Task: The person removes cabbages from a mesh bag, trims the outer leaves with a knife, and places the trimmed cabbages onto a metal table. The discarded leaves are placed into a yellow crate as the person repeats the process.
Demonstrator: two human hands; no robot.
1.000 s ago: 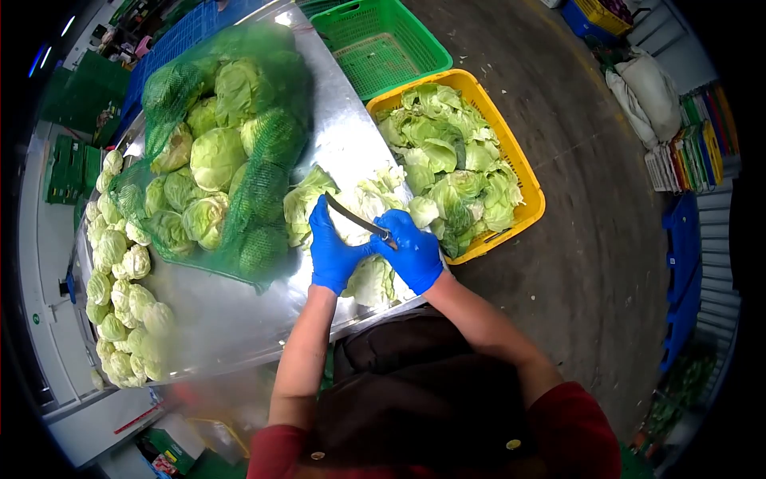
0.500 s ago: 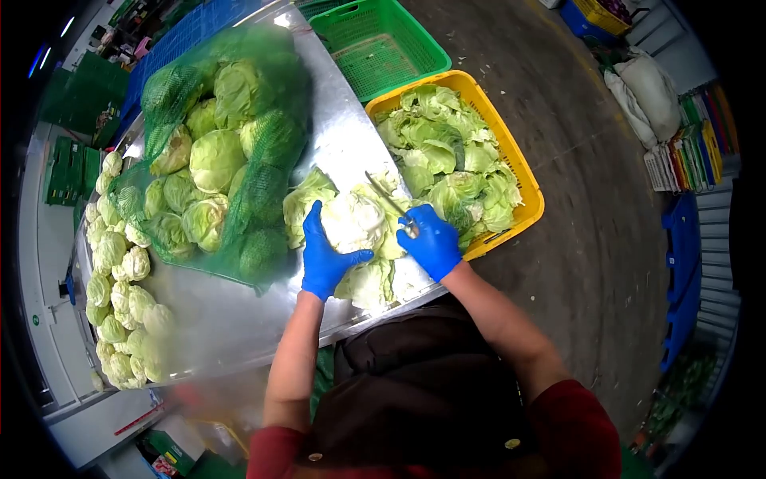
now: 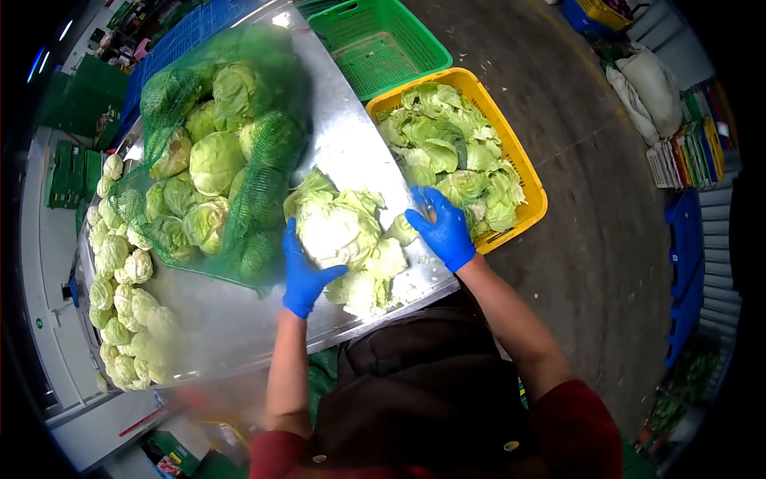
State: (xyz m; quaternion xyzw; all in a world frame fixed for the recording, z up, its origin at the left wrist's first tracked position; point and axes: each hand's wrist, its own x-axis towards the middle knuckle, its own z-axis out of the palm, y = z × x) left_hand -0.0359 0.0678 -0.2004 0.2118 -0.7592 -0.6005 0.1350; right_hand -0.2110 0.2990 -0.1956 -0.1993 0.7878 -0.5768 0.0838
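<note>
L hand [image 3: 304, 275] spread against cabbage [image 3: 331, 231], btwn both hands; R hand [image 3: 445, 230] apart, grip unclear.

we cup our left hand [image 3: 307, 271], thumb and fingers spread, against the side of a pale cabbage [image 3: 329, 230] on the metal table [image 3: 231, 319]. our right hand [image 3: 444, 230] is curled over the table's edge near the yellow crate [image 3: 536, 191] of leaves; we cannot make out what it grips. loose leaves [image 3: 375, 275] lie beside the cabbage. to its left we see cabbages in a green net [image 3: 267, 172], with smaller heads [image 3: 112, 255] lined up beyond.
</note>
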